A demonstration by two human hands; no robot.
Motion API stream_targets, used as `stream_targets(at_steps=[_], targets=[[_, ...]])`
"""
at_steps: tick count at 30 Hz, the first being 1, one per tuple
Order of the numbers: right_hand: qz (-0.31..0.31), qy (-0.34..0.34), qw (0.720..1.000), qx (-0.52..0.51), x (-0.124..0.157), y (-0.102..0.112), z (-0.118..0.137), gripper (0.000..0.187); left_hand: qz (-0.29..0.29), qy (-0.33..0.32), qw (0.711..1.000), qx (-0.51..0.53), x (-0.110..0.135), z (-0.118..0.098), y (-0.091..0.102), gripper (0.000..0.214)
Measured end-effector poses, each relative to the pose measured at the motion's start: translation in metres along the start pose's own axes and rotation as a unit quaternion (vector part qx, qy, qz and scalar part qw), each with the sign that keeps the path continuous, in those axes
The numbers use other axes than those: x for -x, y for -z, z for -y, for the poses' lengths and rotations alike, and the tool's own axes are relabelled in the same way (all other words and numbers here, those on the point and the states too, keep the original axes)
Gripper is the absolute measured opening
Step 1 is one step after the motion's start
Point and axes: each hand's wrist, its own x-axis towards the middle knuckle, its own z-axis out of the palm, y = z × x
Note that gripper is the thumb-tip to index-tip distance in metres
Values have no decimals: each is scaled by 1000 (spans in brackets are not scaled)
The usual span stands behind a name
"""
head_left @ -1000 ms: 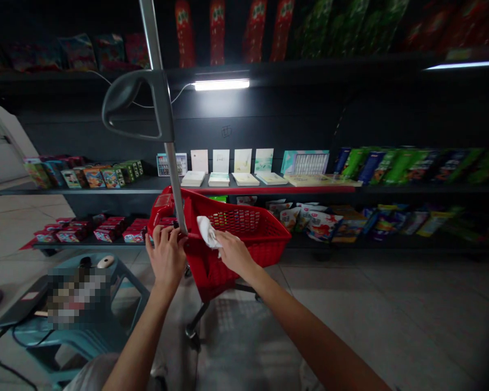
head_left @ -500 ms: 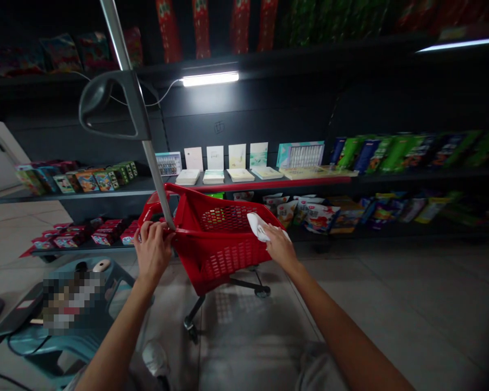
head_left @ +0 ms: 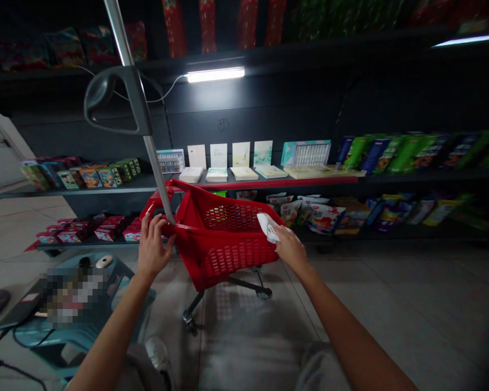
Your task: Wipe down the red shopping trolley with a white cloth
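A red plastic shopping cart [head_left: 224,260] stands on the floor in front of me, on grey legs with casters. My left hand [head_left: 155,247] rests at its handle end, fingers curled over the red bar near the base of a metal pole [head_left: 157,168]. At the cart's opposite end, my right hand [head_left: 291,250] holds a white cloth [head_left: 268,226] against the upper rim. The palm side of the right hand and part of the cloth are hidden.
Behind the cart runs a dark shelf [head_left: 326,182] with booklets, boxes and snack bags. A blue-green plastic stool [head_left: 118,315] carrying a dark device and cables stands at left. A grey loop handle [head_left: 118,103] is fixed to the pole.
My right hand and the cloth have slid slightly right along the cart's rim. The left hand's fingers sit a little looser at the handle end. The whole view has shifted slightly.
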Motion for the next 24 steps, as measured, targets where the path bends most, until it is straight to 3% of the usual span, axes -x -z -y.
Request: stream_targets(at_steps=[10, 16, 22, 24], targets=[[-4, -14, 1000, 5, 3, -4, 10, 71, -17, -9, 1000, 12, -1, 10, -10, 39], [12, -53, 996, -68, -4, -10, -6, 74, -17, 8, 1000, 13, -5, 9, -9, 39], [-92, -117, 974, -170, -4, -36, -16, 80, -2, 36, 999, -6, -7, -9, -5, 42], [-131, -204, 948, -204, -4, -45, -13, 81, 1, 36, 999, -14, -7, -12, -6, 47]])
